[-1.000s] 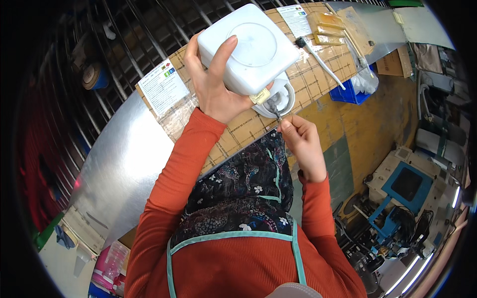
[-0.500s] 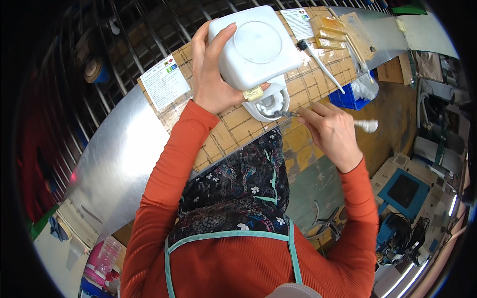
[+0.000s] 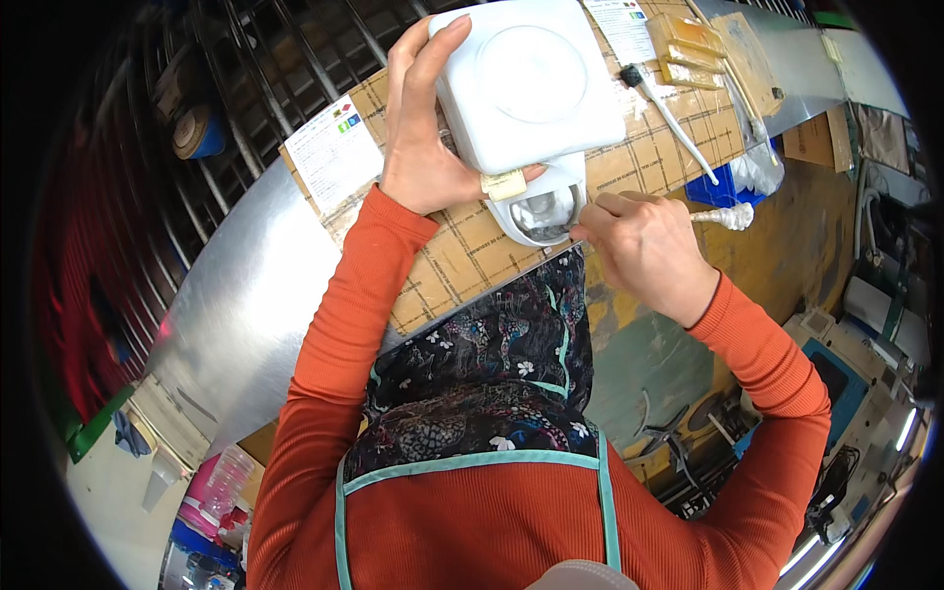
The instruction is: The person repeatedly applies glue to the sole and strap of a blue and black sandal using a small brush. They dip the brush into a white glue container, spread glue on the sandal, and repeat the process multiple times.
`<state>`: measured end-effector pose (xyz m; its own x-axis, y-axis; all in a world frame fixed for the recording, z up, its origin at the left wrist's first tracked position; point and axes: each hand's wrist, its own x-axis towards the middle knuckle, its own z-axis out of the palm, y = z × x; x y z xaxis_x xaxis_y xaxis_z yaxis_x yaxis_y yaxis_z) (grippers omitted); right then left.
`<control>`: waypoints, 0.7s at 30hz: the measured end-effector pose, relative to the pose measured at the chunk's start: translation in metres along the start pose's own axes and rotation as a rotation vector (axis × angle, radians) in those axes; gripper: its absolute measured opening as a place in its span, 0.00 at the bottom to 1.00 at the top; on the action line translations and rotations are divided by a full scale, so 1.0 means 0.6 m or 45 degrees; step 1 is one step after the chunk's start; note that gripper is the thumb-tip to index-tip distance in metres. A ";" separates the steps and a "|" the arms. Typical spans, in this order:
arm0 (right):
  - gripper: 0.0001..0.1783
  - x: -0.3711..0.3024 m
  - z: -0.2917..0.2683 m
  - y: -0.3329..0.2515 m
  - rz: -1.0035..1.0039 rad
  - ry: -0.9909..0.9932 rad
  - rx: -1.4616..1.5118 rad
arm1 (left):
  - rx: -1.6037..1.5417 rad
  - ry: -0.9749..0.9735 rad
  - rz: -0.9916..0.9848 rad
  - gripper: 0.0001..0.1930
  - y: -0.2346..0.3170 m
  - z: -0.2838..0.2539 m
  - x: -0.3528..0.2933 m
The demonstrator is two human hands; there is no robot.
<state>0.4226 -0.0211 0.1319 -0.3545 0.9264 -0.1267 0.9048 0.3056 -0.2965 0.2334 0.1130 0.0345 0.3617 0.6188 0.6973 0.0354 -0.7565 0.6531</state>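
Observation:
My left hand [image 3: 421, 147] is wrapped round a tilted white boxy plastic piece [image 3: 534, 74], which has a round outline on its upper face. By the thumb tip is a small pale-yellow pad [image 3: 503, 184], touching the piece. Below it, facing me, shows a rounded white-rimmed opening [image 3: 543, 212] with a shiny grey-silver inside. My right hand [image 3: 644, 246] pinches a thin stick tool with a white-wrapped end [image 3: 730, 216] sticking out to the right. The fingertips are at the right rim of the opening and hide the tool's working tip.
Tape-covered cardboard [image 3: 447, 275] covers the bench, with a metal surface [image 3: 236, 305] at left. A printed sheet [image 3: 337, 157] lies left; a black-tipped white stick [image 3: 674, 128] and yellowish blocks [image 3: 693, 49] lie right. A blue bin [image 3: 710, 189] sits beyond the bench edge.
My right hand has moved closer to the opening's rim, and its fingers now cover the tool tip that showed before. The whole view has shifted slightly; my left hand keeps its hold.

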 end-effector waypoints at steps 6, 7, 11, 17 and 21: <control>0.03 0.002 0.014 -0.025 0.049 0.052 -0.224 | -0.028 0.067 0.017 0.60 0.001 0.005 0.005; 0.02 0.003 0.017 -0.028 0.056 0.065 -0.255 | -0.046 0.077 0.004 0.60 0.001 0.005 0.005; 0.06 -0.004 0.034 -0.043 0.147 0.135 -0.343 | 0.024 -0.021 -0.061 0.63 0.003 -0.002 -0.002; 0.10 -0.020 0.091 -0.082 0.360 0.519 -0.364 | -0.072 0.015 -0.200 0.64 -0.016 0.011 -0.008; 0.14 -0.020 0.127 -0.109 0.709 0.647 -0.135 | -0.089 0.010 -0.222 0.64 -0.024 0.013 -0.008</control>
<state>0.3498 -0.0688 0.0805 0.2903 0.9294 0.2280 0.9451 -0.2410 -0.2209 0.2382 0.1195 0.0193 0.3482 0.7412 0.5740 0.0322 -0.6214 0.7828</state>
